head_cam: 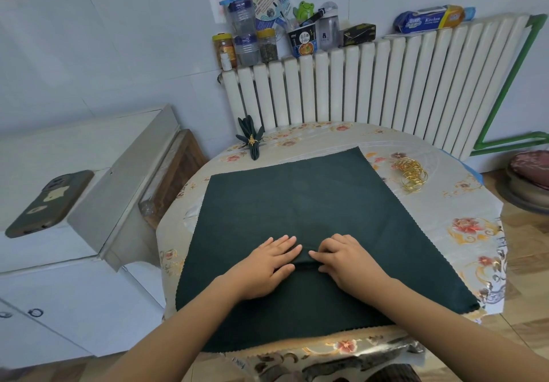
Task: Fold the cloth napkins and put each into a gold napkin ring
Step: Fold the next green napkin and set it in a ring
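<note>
A dark green cloth napkin [297, 203] lies spread flat over the round table with the floral cover [463, 233]. Near its middle a small ridge of cloth is gathered between my hands. My left hand [264, 262] lies on the napkin with fingers fairly straight, its thumb tucked at the fold. My right hand [344, 258] has its fingers curled and pinches the ridge from the right. A pile of gold napkin rings [411, 173] sits at the table's right rear. A folded green napkin in a gold ring [252, 140] lies at the table's far left edge.
A white radiator [371, 84] stands behind the table with jars, cups and a kitchen-paper pack on top. To the left, a white cabinet [59, 173] holds a phone [50, 203]. A wooden piece [175, 173] stands between cabinet and table.
</note>
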`<action>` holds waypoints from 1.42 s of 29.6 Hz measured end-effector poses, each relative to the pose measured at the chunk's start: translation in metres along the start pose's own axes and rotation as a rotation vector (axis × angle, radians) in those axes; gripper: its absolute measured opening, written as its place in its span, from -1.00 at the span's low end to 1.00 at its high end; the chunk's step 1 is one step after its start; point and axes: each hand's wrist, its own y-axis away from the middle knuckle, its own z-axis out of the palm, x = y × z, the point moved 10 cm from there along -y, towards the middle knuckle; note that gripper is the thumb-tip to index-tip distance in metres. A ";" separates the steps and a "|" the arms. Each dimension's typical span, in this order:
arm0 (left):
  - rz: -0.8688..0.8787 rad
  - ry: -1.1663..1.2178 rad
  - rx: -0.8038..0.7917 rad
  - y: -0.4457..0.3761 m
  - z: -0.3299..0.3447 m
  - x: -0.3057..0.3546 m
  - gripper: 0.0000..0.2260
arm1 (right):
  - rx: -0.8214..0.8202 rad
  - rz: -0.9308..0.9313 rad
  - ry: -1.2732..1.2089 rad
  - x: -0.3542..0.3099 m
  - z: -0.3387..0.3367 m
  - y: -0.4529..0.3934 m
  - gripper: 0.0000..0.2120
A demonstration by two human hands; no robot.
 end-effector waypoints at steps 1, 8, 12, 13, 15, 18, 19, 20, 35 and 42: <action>-0.008 -0.054 -0.003 0.000 -0.001 0.000 -0.55 | -0.020 -0.004 0.004 0.000 0.000 -0.002 -0.58; 0.024 -0.362 0.123 -0.013 -0.029 0.021 -0.49 | -0.003 -0.011 0.066 0.000 -0.004 -0.010 -0.91; 0.022 -0.413 0.170 -0.025 -0.040 0.026 -0.64 | -0.043 0.144 -0.067 0.021 -0.011 -0.018 -0.80; 0.028 -0.410 0.179 -0.026 -0.041 0.027 -0.68 | -0.074 0.187 -0.107 0.026 -0.010 -0.016 -0.78; 0.032 -0.374 0.193 -0.032 -0.045 0.029 -0.72 | -0.091 0.211 -0.119 0.034 -0.009 -0.012 -0.74; -0.018 -0.262 0.174 -0.041 -0.052 0.023 -0.74 | -0.146 0.192 -0.086 0.038 0.001 -0.005 -0.65; -0.030 -0.231 0.153 -0.045 -0.053 0.021 -0.74 | -0.158 0.192 -0.079 0.041 0.003 -0.003 -0.61; -0.034 -0.209 0.128 -0.048 -0.054 0.021 -0.75 | -0.167 0.199 -0.080 0.043 0.005 -0.002 -0.59; -0.011 -0.130 0.119 -0.106 -0.060 0.031 -0.64 | -0.180 0.312 -0.135 0.113 -0.001 0.001 -0.66; 0.006 -0.084 0.099 -0.117 -0.065 0.027 -0.78 | -0.171 0.317 -0.218 0.125 0.000 -0.001 -0.70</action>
